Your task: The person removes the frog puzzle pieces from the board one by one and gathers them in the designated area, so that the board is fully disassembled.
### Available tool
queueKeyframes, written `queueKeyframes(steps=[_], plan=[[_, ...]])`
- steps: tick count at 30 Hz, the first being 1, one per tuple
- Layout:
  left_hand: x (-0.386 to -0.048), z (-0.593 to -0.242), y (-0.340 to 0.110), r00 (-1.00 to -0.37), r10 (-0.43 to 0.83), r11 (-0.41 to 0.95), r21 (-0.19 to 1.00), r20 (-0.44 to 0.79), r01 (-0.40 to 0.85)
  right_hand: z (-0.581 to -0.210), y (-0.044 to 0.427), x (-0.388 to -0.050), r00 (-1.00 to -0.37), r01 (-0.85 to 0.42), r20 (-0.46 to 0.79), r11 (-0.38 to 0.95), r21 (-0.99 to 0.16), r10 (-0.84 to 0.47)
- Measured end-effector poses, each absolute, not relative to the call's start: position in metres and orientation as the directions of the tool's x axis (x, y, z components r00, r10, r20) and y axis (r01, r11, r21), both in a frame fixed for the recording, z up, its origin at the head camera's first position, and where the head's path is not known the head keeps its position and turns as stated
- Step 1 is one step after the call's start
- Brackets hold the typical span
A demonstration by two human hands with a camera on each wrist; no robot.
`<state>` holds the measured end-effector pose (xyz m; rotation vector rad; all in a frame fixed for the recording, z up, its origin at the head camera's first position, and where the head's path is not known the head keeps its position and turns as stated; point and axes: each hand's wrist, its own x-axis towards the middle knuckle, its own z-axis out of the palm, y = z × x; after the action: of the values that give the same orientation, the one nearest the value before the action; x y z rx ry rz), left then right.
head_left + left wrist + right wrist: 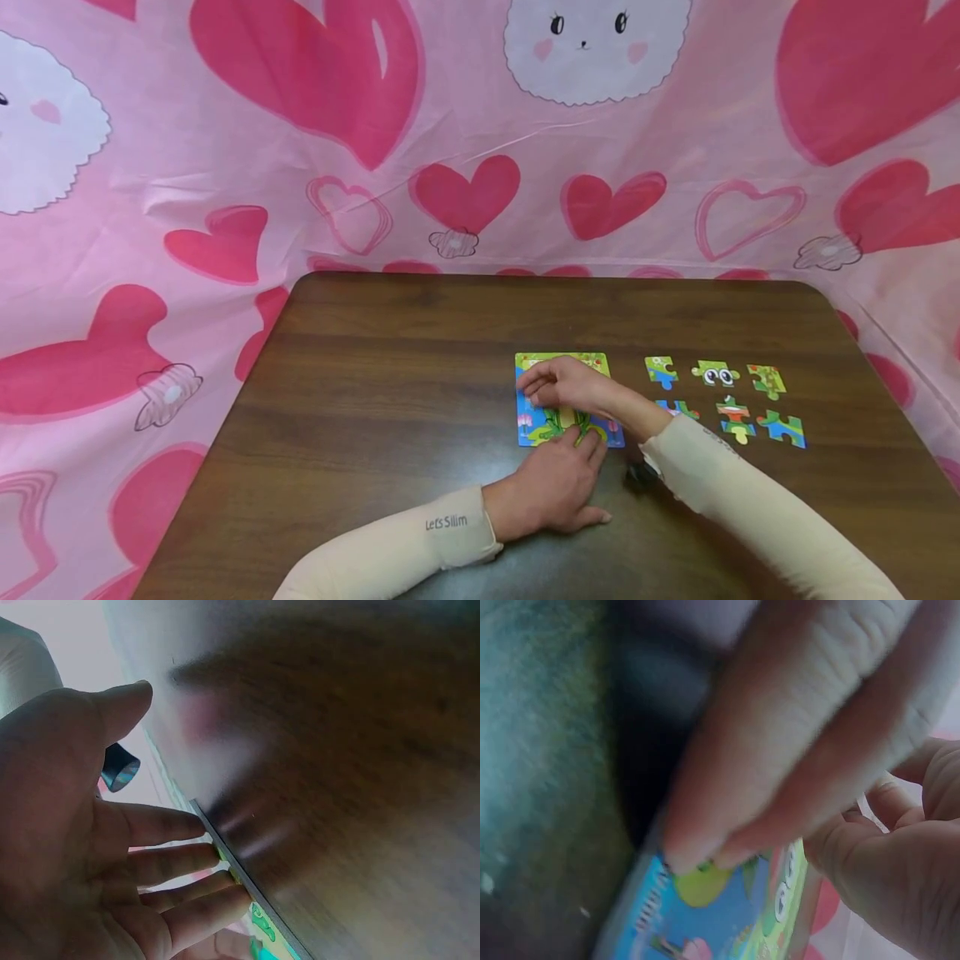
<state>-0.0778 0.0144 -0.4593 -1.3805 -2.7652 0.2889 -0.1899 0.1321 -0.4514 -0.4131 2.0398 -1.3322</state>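
Note:
A frog picture puzzle board [527,429] lies flat on the table. My left hand [557,485] rests on its near edge with straight fingers spread; in the left wrist view those fingers [206,915] meet the board's edge [262,896]. Above the upper left of the board is my right hand [576,385], its fingers loosely bent and no piece visible in them. The right wrist view shows the right hand [892,862] beyond the left hand's fingers [780,727], which touch the board [705,915]. Both hands and the right forearm hide part of the picture.
To the right of the board lie several loose puzzle pieces in two rows, among them one with frog eyes [716,375] and a blue-green one [783,427]. The right forearm partly covers another piece [678,408]. A pink heart-patterned cloth [465,200] hangs behind the brown table [375,350].

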Motion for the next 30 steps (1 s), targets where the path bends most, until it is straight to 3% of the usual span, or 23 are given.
queueKeyframes(steps=[13,22,30], plan=[[-0.079,-0.459,0.014,-0.598,0.799,0.574,-0.216,-0.063,0.79,-0.453,0.136,-0.181,-0.669,0.065,-0.369,0.444,-0.894,-0.645],[-0.08,-0.457,0.014,-0.596,0.801,0.578,-0.181,-0.061,0.796,-0.446,0.161,-0.189,-0.788,0.119,-0.327,0.391,-0.912,-0.522],[-0.081,-0.453,0.014,-0.599,0.794,0.58,-0.163,-0.105,0.798,-0.433,0.205,-0.196,-0.829,0.155,-0.337,0.397,-0.905,-0.447]])
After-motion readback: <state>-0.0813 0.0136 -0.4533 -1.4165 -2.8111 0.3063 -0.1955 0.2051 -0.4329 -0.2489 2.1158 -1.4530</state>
